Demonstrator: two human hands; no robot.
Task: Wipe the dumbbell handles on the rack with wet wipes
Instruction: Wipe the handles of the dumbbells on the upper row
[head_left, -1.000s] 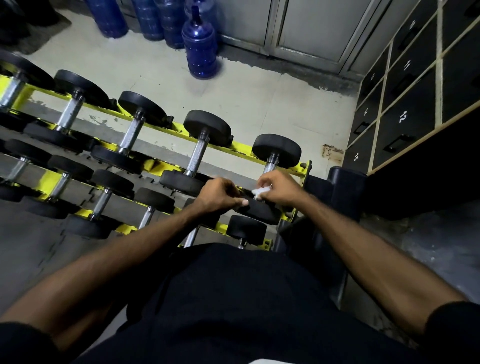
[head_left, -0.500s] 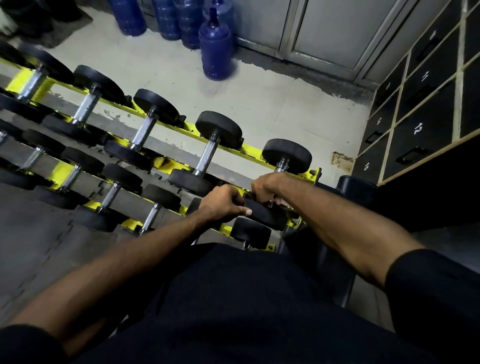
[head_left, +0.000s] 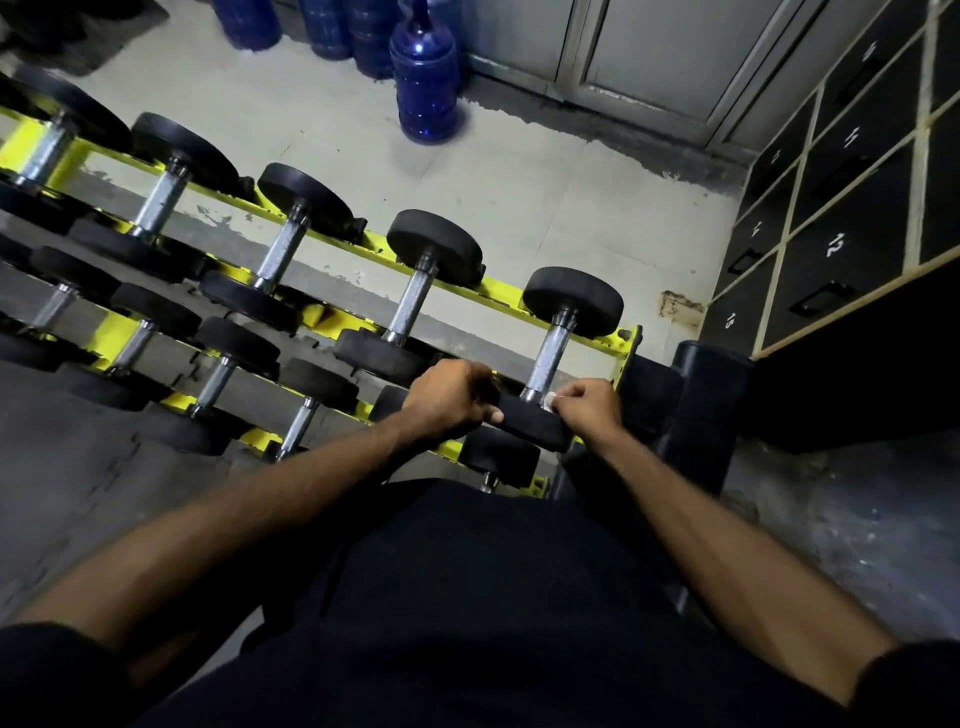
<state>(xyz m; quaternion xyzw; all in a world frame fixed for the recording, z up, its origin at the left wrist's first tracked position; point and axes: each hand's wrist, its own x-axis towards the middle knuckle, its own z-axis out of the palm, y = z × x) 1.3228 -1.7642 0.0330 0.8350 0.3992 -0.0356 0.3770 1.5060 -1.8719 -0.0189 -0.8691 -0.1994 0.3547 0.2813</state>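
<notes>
A yellow rack (head_left: 626, 345) carries several black dumbbells with chrome handles in two rows. The rightmost top dumbbell (head_left: 571, 301) has its chrome handle (head_left: 549, 358) bare and in full view. My right hand (head_left: 589, 402) pinches a small white wet wipe (head_left: 549, 400) at the near end of that handle, against the dumbbell's near head (head_left: 530, 423). My left hand (head_left: 449, 397) grips the left edge of that same near head, thumb on top.
Blue water jugs (head_left: 426, 83) stand on the pale floor beyond the rack. Dark numbered lockers (head_left: 831, 249) line the right side. A black padded bench end (head_left: 711, 384) sits just right of the rack. Grey cabinet doors (head_left: 649, 47) are at the back.
My right hand has drawn back down the handle from its far part to its near end, and the white wipe shows again. My left hand stays on the near head.
</notes>
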